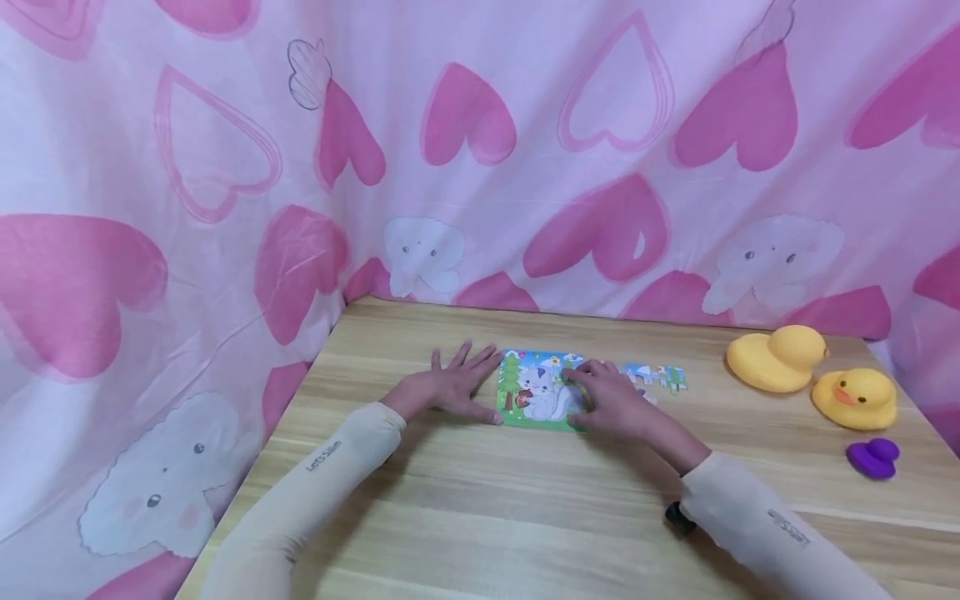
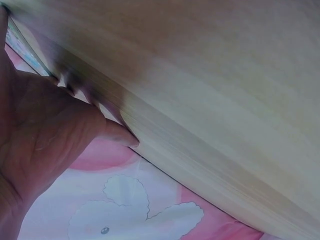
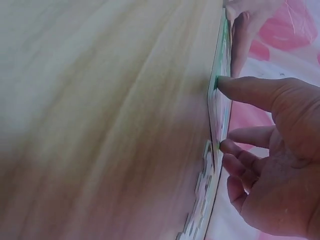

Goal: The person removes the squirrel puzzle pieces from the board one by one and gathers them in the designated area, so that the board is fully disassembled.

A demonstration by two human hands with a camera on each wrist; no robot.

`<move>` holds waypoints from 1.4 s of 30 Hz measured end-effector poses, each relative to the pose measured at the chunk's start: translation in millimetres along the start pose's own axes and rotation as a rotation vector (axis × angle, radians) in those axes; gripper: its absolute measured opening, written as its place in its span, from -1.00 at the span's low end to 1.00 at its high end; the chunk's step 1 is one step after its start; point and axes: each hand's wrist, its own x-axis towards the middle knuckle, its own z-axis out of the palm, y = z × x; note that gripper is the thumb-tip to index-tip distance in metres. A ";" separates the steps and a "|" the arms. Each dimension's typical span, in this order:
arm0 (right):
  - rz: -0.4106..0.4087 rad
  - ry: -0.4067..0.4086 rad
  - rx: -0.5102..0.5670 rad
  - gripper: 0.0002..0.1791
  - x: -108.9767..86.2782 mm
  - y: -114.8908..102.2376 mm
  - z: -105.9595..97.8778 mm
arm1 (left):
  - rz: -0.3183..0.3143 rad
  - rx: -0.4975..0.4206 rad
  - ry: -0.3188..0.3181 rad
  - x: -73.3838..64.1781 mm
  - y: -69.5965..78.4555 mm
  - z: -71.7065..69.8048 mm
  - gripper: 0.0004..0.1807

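Note:
A cartoon jigsaw puzzle (image 1: pixel 534 385) with a white cat, green trees and a green lower border lies flat on the table. At its left edge my left hand (image 1: pixel 457 385) rests with fingers spread, thumb low by the corner. Over the right part is my right hand (image 1: pixel 611 398), partly hiding the picture. In the right wrist view, its thumb (image 3: pixel 245 89) touches the green border, while the bent fingers (image 3: pixel 240 152) come down on the puzzle's surface, apart from the thumb. Joined puzzle pieces (image 1: pixel 660 375) show beyond the right hand.
Two yellow rubber ducks (image 1: pixel 776 358) and a small purple duck (image 1: pixel 873 458) stand on the right side of the wooden table (image 1: pixel 480 517). A pink heart-patterned curtain (image 1: pixel 480 200) hangs along the back and left edges.

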 end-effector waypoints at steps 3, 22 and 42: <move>0.026 -0.020 -0.036 -0.11 2.5 -2.0 -1.6 | -0.009 0.010 0.000 0.9 0.4 -1.6 0.33; 0.067 -0.060 0.028 -0.11 7.0 5.2 -6.9 | -0.007 0.009 -0.008 5.8 1.9 -1.8 0.34; -0.003 -0.179 0.095 -0.36 34.8 16.7 -15.8 | -0.012 0.002 -0.003 3.4 0.0 0.1 0.35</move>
